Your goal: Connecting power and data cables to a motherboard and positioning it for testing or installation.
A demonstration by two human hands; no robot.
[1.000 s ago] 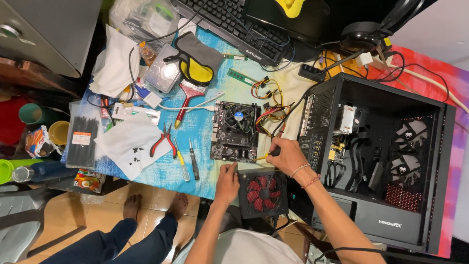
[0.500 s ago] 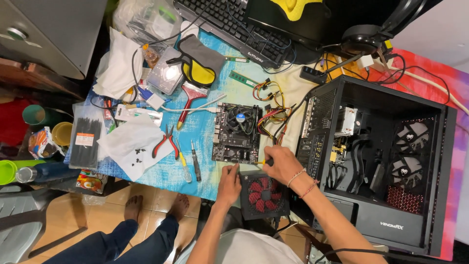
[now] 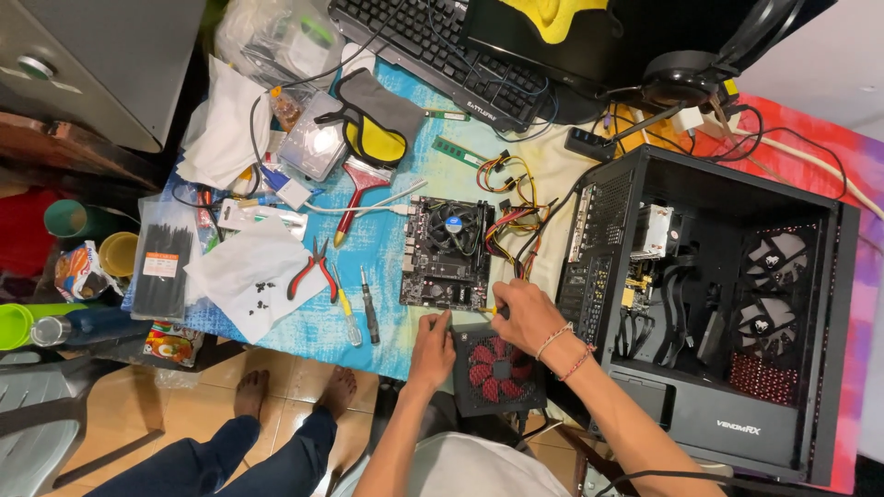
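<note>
A black power supply with a red fan (image 3: 497,373) sits at the table's near edge, just below a bare motherboard (image 3: 448,253). My left hand (image 3: 431,345) grips the supply's upper left corner. My right hand (image 3: 527,315) is closed over its upper right corner, with a small yellow-handled tool (image 3: 492,310) poking out of the fist towards the motherboard's lower right corner. Red, yellow and black wires (image 3: 516,225) run from the board's right side.
An open black computer case (image 3: 718,304) lies to the right. Red pliers (image 3: 313,271), two screwdrivers (image 3: 357,313), a red-handled brush (image 3: 354,193), white paper with small screws (image 3: 249,276) and a pack of cable ties (image 3: 161,267) lie left. A keyboard (image 3: 442,46) sits behind.
My right hand has slid down from the motherboard's lower right corner onto the power supply's top edge. The left hand has stayed on the supply's left corner.
</note>
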